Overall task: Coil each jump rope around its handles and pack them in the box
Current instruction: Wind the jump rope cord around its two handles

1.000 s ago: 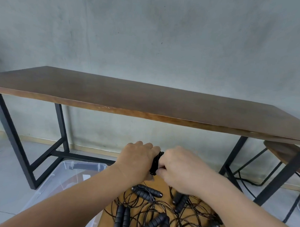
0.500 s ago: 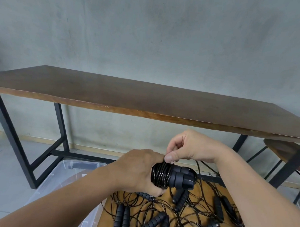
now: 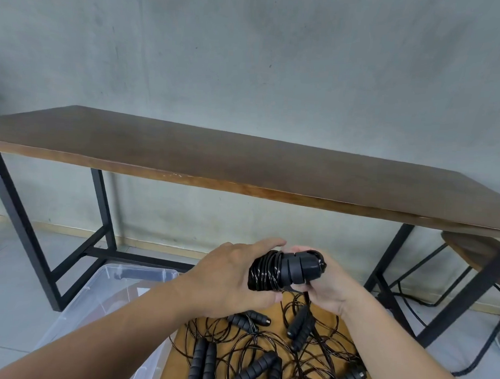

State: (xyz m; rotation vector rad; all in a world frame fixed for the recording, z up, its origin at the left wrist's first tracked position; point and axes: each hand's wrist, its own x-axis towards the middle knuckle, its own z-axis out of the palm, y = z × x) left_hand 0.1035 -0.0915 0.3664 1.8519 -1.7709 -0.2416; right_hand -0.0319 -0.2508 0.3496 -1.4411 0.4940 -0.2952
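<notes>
— Hands?
— Left hand (image 3: 231,276) and right hand (image 3: 329,288) both grip one coiled jump rope (image 3: 285,271), held above the loose ropes (image 3: 266,351).
— Box?
— Clear box (image 3: 109,292) sits at 8 o'clock from the bundle, on the floor.

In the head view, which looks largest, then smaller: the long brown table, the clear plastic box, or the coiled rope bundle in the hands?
1. long brown table, widest by far.
2. clear plastic box, partly hidden by the left arm.
3. coiled rope bundle, smallest, though nearest the camera.
</notes>
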